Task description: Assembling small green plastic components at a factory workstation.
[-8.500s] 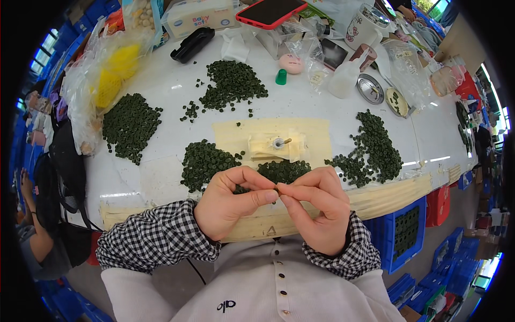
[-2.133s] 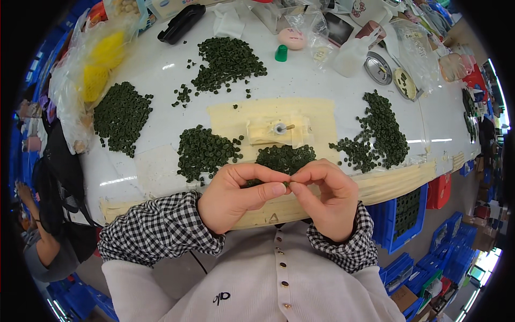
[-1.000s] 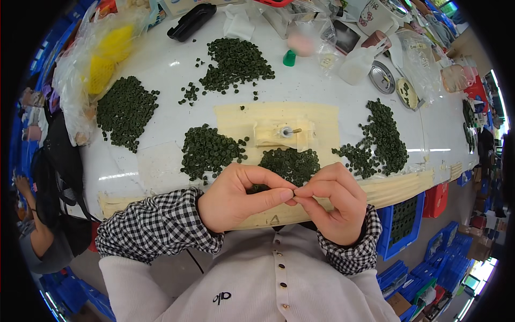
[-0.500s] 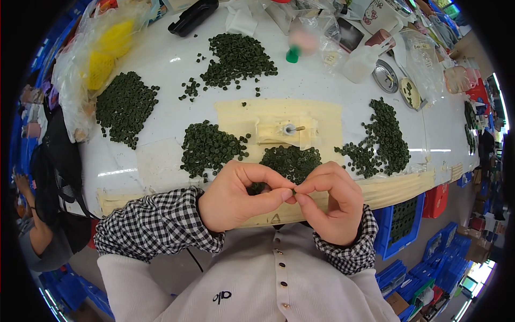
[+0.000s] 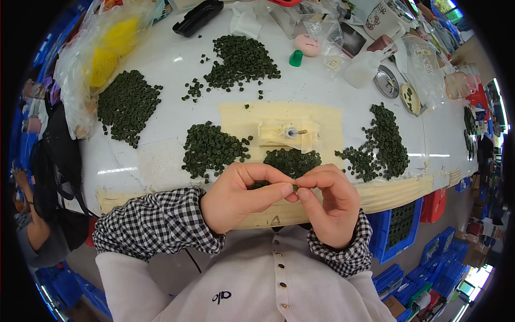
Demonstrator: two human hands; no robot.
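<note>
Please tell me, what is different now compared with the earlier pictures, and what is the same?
Little changed. The left hand and right hand stay together at the table edge, still pinching a small green piece. The green piles kept their places; only the view shifted slightly.

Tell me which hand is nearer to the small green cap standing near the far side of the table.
The right hand, slightly. The green cap stands far beyond both hands, a little right of where their fingertips meet. The left hand lies further to the left of it.
</note>
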